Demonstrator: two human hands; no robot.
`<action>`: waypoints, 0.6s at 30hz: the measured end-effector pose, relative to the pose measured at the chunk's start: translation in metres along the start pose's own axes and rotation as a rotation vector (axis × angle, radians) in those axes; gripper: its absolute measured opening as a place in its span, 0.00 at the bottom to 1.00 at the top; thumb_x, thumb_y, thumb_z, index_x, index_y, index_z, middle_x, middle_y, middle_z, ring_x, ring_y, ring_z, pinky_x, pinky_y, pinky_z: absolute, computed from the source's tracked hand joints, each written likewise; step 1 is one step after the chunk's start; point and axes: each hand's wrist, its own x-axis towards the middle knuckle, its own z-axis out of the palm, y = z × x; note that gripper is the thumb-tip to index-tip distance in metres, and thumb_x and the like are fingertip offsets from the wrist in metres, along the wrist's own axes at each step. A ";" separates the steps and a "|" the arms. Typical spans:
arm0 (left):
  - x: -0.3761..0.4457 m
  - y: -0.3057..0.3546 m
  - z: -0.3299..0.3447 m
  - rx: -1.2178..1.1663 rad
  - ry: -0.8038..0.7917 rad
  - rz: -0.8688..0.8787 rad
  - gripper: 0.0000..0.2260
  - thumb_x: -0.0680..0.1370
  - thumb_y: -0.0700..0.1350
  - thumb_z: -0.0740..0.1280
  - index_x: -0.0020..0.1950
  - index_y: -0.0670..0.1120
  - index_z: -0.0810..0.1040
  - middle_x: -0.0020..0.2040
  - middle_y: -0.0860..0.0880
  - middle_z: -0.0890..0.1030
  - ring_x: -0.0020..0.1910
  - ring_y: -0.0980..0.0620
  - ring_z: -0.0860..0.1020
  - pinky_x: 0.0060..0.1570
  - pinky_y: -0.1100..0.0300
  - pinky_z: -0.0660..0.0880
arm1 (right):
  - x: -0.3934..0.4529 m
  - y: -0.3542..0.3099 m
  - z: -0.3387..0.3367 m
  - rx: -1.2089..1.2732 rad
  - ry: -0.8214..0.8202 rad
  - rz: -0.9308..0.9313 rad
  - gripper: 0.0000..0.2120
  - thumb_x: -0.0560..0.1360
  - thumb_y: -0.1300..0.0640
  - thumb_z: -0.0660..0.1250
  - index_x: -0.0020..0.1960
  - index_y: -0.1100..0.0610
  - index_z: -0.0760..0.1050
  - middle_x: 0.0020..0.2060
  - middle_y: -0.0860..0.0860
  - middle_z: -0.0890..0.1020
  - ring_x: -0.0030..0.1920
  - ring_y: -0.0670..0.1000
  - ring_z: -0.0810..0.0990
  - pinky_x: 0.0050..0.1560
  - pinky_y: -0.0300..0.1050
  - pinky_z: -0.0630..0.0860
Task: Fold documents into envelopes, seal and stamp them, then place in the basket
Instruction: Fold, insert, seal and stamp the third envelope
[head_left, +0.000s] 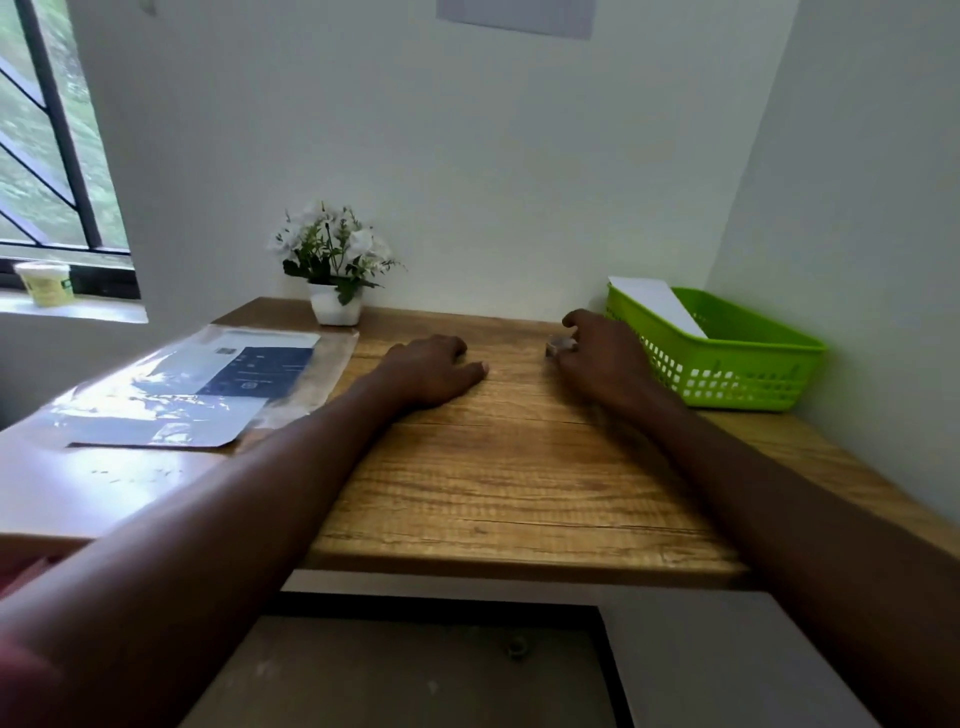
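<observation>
A green plastic basket (737, 374) stands at the table's far right, with a white envelope (657, 304) leaning inside it. My right hand (602, 356) rests just left of the basket, fingers curled around a small round greyish object (560, 344), possibly a stamp or tape roll. My left hand (434, 369) lies palm down on the wood near the middle, fingers loosely curled, holding nothing. At the left lies a clear plastic sleeve (218, 384) with dark blue and white documents inside.
A white pot of white flowers (335, 270) stands at the back against the wall. The wooden table (498, 483) sits in a corner, walls behind and to the right. A window with a small tub (44, 283) on its sill is at the left.
</observation>
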 end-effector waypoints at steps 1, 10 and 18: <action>0.000 0.000 0.000 0.002 0.003 -0.003 0.32 0.81 0.68 0.59 0.77 0.49 0.70 0.75 0.45 0.74 0.71 0.42 0.74 0.69 0.45 0.71 | 0.003 -0.007 0.001 0.005 -0.010 0.002 0.23 0.76 0.46 0.67 0.67 0.55 0.76 0.53 0.57 0.85 0.57 0.58 0.82 0.54 0.49 0.79; 0.004 -0.005 -0.001 0.019 0.007 0.000 0.32 0.80 0.69 0.59 0.77 0.49 0.70 0.75 0.45 0.74 0.71 0.43 0.73 0.69 0.44 0.71 | 0.008 -0.029 0.019 -0.021 -0.032 -0.031 0.29 0.77 0.44 0.67 0.75 0.52 0.67 0.59 0.57 0.83 0.62 0.60 0.80 0.59 0.55 0.78; 0.013 -0.013 0.000 0.038 -0.009 0.000 0.33 0.79 0.70 0.58 0.77 0.50 0.70 0.75 0.45 0.73 0.71 0.41 0.73 0.68 0.44 0.72 | -0.015 -0.007 -0.030 -0.106 0.131 0.163 0.17 0.67 0.52 0.67 0.54 0.54 0.83 0.51 0.57 0.85 0.54 0.61 0.82 0.47 0.45 0.75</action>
